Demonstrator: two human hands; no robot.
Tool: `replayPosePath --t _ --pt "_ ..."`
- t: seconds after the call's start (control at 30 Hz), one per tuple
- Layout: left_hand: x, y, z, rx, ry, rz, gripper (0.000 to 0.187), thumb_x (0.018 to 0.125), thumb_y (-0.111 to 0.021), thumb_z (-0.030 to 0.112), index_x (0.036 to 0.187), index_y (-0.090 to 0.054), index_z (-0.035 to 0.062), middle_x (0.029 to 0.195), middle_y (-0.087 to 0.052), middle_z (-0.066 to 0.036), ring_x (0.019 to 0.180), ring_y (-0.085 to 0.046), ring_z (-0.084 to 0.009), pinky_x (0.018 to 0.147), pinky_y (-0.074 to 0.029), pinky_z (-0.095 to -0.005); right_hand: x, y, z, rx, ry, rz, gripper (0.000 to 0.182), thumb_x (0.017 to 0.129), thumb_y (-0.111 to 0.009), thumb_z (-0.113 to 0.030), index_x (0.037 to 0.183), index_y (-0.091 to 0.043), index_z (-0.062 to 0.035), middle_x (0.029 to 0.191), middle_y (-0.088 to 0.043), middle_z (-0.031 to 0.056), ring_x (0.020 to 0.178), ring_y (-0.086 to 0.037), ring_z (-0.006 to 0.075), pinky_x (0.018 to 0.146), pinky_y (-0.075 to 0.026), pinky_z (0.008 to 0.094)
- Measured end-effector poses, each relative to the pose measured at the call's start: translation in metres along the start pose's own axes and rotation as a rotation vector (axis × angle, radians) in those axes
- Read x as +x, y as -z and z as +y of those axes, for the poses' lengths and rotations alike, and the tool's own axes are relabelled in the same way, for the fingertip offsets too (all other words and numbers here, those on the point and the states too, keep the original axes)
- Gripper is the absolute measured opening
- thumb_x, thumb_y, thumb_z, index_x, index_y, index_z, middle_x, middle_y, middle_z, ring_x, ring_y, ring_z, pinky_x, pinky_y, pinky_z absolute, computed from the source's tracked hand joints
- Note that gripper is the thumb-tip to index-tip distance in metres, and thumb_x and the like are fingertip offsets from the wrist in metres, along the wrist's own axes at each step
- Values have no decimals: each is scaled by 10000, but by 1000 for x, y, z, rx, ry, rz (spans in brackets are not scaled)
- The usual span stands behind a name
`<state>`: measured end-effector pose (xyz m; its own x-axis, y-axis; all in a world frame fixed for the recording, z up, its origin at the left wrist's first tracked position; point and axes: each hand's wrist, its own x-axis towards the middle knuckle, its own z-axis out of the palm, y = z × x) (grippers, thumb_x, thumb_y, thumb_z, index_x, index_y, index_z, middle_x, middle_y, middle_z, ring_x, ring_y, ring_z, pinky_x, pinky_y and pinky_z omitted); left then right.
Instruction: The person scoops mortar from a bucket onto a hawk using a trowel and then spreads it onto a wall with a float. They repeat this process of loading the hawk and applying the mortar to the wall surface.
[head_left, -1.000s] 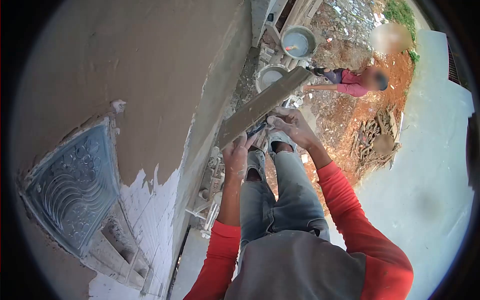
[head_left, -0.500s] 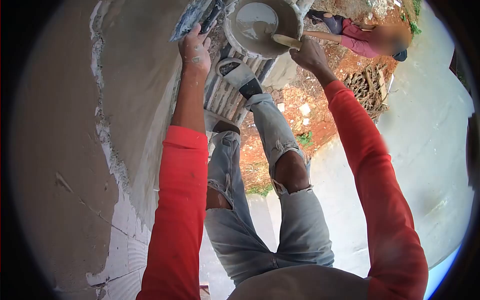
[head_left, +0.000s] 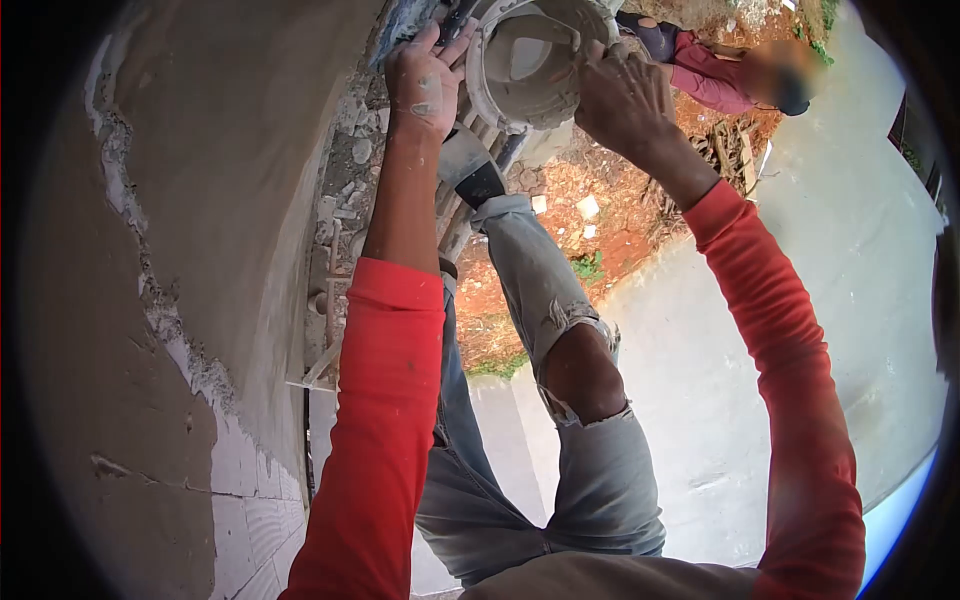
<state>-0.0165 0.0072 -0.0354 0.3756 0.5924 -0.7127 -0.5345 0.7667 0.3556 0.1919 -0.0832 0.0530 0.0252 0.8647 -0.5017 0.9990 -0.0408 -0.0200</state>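
In the head view, a round bucket [head_left: 500, 95] of wet grey mortar [head_left: 525, 55] is at the top, tilted toward me. My right hand [head_left: 625, 100] is closed at its right rim, around a wooden-handled tool; the hand hides most of the tool, and its working end cannot be made out. To the left of the bucket, my left hand [head_left: 425, 85] is turned palm up, with mortar smears on the wrist. Its fingers are partly curled at the dark handle of a plastering trowel [head_left: 400, 28], whose blue-grey blade is cut off by the top edge.
A freshly plastered wall [head_left: 250, 130] with a rough broken edge runs along the left. My feet stand on planks [head_left: 455, 225] above reddish ground [head_left: 560, 240]. Another person in a pink shirt [head_left: 710, 75] is beyond the bucket, near a pile of sticks [head_left: 725, 150].
My right hand has moved over the bucket's rim, and the tan handle seen before is now mostly hidden. My left hand and the trowel have shifted right and up in view; its fingers are looser.
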Motion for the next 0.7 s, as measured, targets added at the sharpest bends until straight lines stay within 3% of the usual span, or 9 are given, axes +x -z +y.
replayPosePath --t 0.07,0.17,0.23,0.3,0.4,0.5,0.6,0.7 --pt "-10 -12 -10 6 1 -2 350 1038 -565 213 1312 -548 -4 1325 -640 -164 1262 -620 -338 1142 -365 -579 7 -7 21 -62 -142 -58 428 856 -694 -263 1214 -630 -38 1024 -685 151 998 -658 397 858 -509 548" --pt "-21 -20 -24 38 27 34 381 1044 -565 218 1336 -534 -24 1367 -623 -184 1292 -603 -364 1171 -336 -605 20 -64 61 -182 0 66 360 873 -657 -275 1086 -649 16 871 -711 176 825 -703 326 671 -552 459" --pt "-25 -23 -32 9 47 32 395 1040 -571 238 1335 -537 -22 1351 -634 -186 1299 -599 -363 1176 -308 -604 15 -80 61 -159 -23 14 343 889 -636 -315 1091 -661 -39 872 -718 190 797 -713 332 687 -552 465" --pt "-26 -26 -39 -8 49 31 423 1038 -571 272 1349 -538 -13 1317 -655 -184 1302 -596 -359 1186 -259 -591 12 -80 52 -51 -165 -155 349 909 -621 -389 1189 -673 -187 977 -715 200 857 -703 390 843 -523 536" --pt "-22 -22 -35 -21 70 -35 440 1043 -558 299 1347 -543 -18 1326 -649 -193 1293 -595 -355 1186 -244 -594 -3 -72 48 72 -191 -179 383 932 -568 -446 1189 -686 -188 961 -736 196 903 -715 377 837 -531 516" --pt "-21 -25 -37 -88 61 41 403 1039 -578 235 1318 -551 -55 1332 -624 -202 1294 -579 -347 1197 -284 -567 -7 -115 62 217 3 -86 462 929 -561 -504 1176 -702 -140 905 -741 190 907 -722 362 847 -546 499" --pt "-17 -28 -37 -137 41 66 495 1041 -573 283 1398 -488 -49 1311 -604 -226 1262 -583 -352 1101 -453 -491 1 -132 69 393 -196 -342 544 916 -578 -543 1154 -739 -81 939 -752 184 918 -725 352 865 -554 473" --pt "-14 -26 -34 -123 52 51 485 1048 -574 289 1387 -502 -49 1329 -601 -231 1265 -583 -354 1090 -467 -482 -9 -145 59 508 -277 -317 603 910 -588 -586 1129 -770 -55 913 -751 161 858 -698 314 815 -542 451"
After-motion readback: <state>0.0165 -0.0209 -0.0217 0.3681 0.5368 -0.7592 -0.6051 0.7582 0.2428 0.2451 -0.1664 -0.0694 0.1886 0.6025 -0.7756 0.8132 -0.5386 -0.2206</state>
